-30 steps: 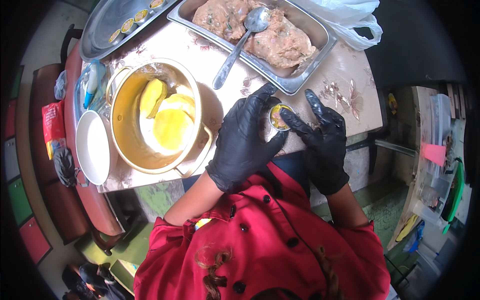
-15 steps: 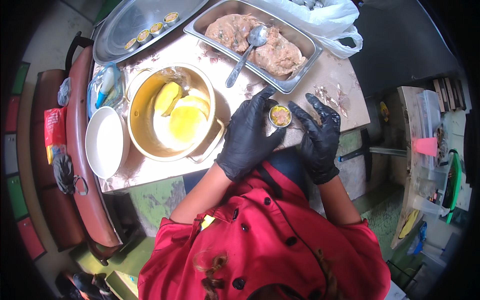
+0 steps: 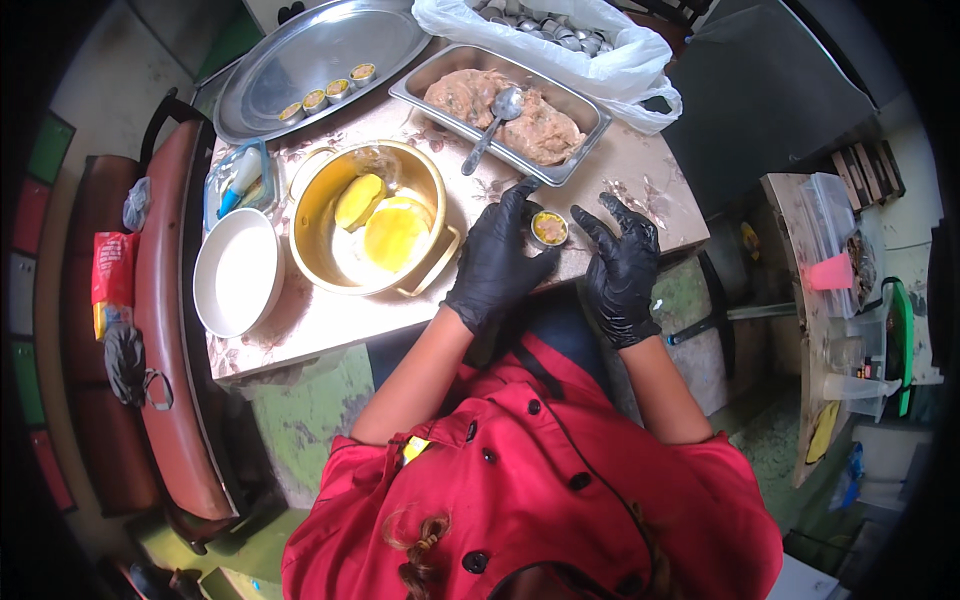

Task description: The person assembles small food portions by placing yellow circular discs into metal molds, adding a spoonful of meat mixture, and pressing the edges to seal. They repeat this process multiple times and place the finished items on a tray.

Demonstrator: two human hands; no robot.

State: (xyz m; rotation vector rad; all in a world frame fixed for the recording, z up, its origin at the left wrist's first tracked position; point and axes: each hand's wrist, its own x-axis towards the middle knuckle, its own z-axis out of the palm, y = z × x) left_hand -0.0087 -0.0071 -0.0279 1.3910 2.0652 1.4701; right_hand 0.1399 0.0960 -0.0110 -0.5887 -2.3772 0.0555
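Now, seen from the head view, our right hand, in a shiny black glove (image 3: 622, 265), has come off a small round metal cup (image 3: 549, 228) lined with yellow and filled with pinkish paste; a second ago its fingertips covered the cup's top. Its fingers are apart, tips just beside the cup and holding nothing. Our left hand, in a matching black glove (image 3: 495, 255), stays curled at the cup's other side, thumb and forefinger parted around it; whether the thumb touches it we cannot tell. The cup appears to stand upright on the flower-patterned bench (image 3: 300, 322), near its front edge.

With its filling uncovered, we judge the pressing to be paused or done, the cup looking much like the four small filled metal cups (image 3: 338, 89) on the large oval silver tray (image 3: 330, 50). Untouched beyond our hands, a metal spoon (image 3: 485, 145) rests on the pink minced mixture (image 3: 540, 130) in a rectangular steel pan (image 3: 445, 117). Flat yellow rounds (image 3: 397, 238) lie in the gold-coloured metal pot (image 3: 318, 225). Our view has shifted too, baring more metal cups (image 3: 560, 30) in a white plastic bag (image 3: 640, 90).
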